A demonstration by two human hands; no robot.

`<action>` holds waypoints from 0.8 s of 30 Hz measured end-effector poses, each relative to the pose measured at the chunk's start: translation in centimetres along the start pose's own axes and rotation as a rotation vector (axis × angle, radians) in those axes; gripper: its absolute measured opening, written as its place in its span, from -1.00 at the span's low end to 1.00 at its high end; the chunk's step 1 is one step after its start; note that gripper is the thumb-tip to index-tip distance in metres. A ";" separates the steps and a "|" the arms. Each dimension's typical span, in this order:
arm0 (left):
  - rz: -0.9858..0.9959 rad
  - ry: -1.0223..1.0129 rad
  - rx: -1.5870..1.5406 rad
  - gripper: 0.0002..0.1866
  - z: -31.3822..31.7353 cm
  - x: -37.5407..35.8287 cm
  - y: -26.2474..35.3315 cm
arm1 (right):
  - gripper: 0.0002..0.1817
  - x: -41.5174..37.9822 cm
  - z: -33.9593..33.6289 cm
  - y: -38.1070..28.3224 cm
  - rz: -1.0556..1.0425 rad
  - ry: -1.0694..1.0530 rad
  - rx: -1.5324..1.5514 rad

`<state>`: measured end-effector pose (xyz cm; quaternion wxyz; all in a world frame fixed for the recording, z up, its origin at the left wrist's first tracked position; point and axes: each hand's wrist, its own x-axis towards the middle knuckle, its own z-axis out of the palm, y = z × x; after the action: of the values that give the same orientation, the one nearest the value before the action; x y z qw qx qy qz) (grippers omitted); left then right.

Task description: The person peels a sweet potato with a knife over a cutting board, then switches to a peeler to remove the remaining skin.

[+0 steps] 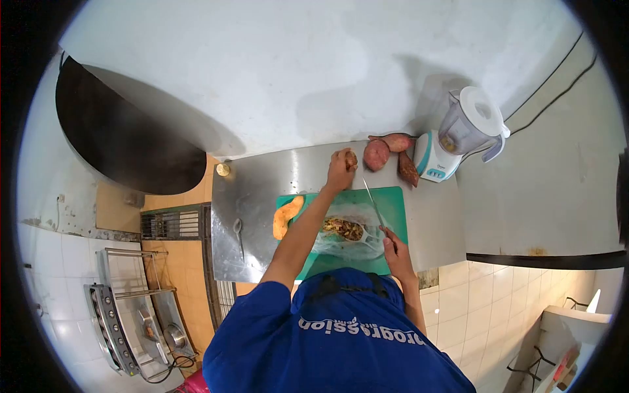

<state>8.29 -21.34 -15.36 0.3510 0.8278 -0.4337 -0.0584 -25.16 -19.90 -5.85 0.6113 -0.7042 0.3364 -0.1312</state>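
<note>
My left hand (340, 171) is closed round a brown root vegetable (352, 160) at the back of the steel table, beyond the green cutting board. My right hand (394, 249) grips a knife (373, 202), its blade pointing away over the board's right part. On the green cutting board (397, 208) lies a clear plastic bag (354, 211) with dark and yellowish scraps (344, 228) on it. An orange curved piece (286, 215) rests at the board's left edge, beside my left forearm. Reddish sweet potatoes (376, 156) lie just right of my left hand.
A blender (463, 128) stands at the table's back right. On the steel table (255, 190) are a spoon (238, 237) at the left and a small yellowish-topped item (223, 169) at the back left corner. A large dark round pan (121, 131) is at the upper left.
</note>
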 end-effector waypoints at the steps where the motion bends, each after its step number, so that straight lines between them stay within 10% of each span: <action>1: -0.064 0.024 -0.448 -0.25 0.1 -0.6 -0.3 | -0.40 0.2 -0.1 -0.3 -0.004 -0.001 -0.020; 8: -0.408 -0.027 -1.730 -0.30 -10.8 -11.9 5.8 | -0.42 1.9 1.2 -3.8 -0.112 -0.105 -0.162; 24: -0.259 0.234 -1.833 -0.50 -16.3 -18.3 7.7 | -0.47 0.9 3.4 -7.1 -0.184 -0.262 -0.403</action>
<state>-1.71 -1.67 -2.08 0.8996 0.2699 -0.0845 -0.3328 -20.22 -17.66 -0.09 0.4823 -0.8506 0.2079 -0.0241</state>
